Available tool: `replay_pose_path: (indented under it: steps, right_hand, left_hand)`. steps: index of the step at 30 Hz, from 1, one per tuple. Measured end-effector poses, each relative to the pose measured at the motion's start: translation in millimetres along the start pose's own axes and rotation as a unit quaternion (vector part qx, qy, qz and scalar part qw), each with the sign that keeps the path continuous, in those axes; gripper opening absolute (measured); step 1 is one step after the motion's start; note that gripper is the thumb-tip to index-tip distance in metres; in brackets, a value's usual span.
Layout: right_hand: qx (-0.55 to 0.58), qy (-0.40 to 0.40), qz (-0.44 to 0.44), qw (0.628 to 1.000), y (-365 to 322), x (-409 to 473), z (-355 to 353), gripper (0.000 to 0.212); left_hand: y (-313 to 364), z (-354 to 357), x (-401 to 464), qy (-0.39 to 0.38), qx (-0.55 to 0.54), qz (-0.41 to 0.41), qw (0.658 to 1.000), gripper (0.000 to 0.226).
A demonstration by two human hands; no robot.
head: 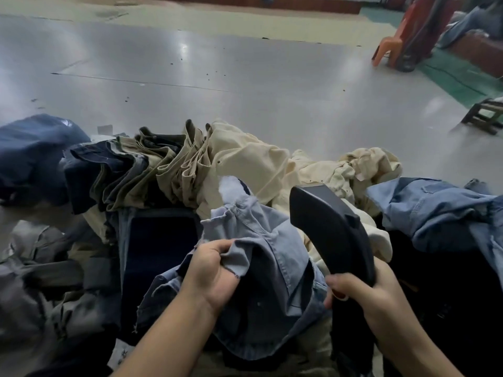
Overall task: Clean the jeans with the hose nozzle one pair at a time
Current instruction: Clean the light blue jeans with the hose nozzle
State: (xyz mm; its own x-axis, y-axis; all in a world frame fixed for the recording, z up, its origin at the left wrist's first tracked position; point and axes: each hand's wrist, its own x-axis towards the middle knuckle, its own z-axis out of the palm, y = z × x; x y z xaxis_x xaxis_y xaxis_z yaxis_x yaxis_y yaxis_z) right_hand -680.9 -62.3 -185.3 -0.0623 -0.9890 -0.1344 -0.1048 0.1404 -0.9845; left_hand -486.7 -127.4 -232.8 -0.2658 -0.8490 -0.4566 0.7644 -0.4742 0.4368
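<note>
The left hand (215, 270) bunches the frayed hem of the pale blue jeans (261, 268) in curled fingers (soft, limp denim, probably best gripped at hem or waistband) while the right hand (364, 292) wraps the dark hose nozzle (326, 227) beside them.

A broad grey table surface (245, 77), glossy and flecked with small dark specks, carries heaped clothing along its near edge. At the left lies a dark navy bundle (32, 156), beside it a fanned stack of folded navy, grey and khaki trousers (141, 170). Cream garments (261, 164) are piled in the middle, and light blue jeans (435, 210) lie at the right.
</note>
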Motion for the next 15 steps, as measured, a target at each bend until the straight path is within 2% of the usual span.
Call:
replay_pose_path:
  steps: [3,6,8,10,15]
  right_hand:
    - [-0.01,-0.019,0.012,1.0,-0.1,-2.3,1.2,0.014]
    - [-0.015,-0.034,0.021,0.999,-0.6,-5.8,4.3,0.009]
    - [-0.02,-0.056,0.024,0.998,-2.4,-9.4,9.3,0.001]
    - [-0.034,-0.08,0.029,0.996,-3.0,-12.1,14.5,0.012]
    - [-0.029,-0.043,0.056,0.997,2.3,-10.4,23.9,0.009]
  left_hand:
    - [0.3,-3.9,-4.5,0.006,0.024,0.028,0.999,0.027]
    - [-1.4,-4.9,-9.9,-0.019,0.053,0.07,0.996,0.026]
    - [-4.5,-4.3,-12.2,-0.026,0.083,0.095,0.992,0.038]
    - [-7.6,-3.9,-14.2,-0.04,0.127,0.112,0.985,0.055]
    - [-13.2,-2.1,-19.1,-0.119,0.209,0.104,0.965,0.06]
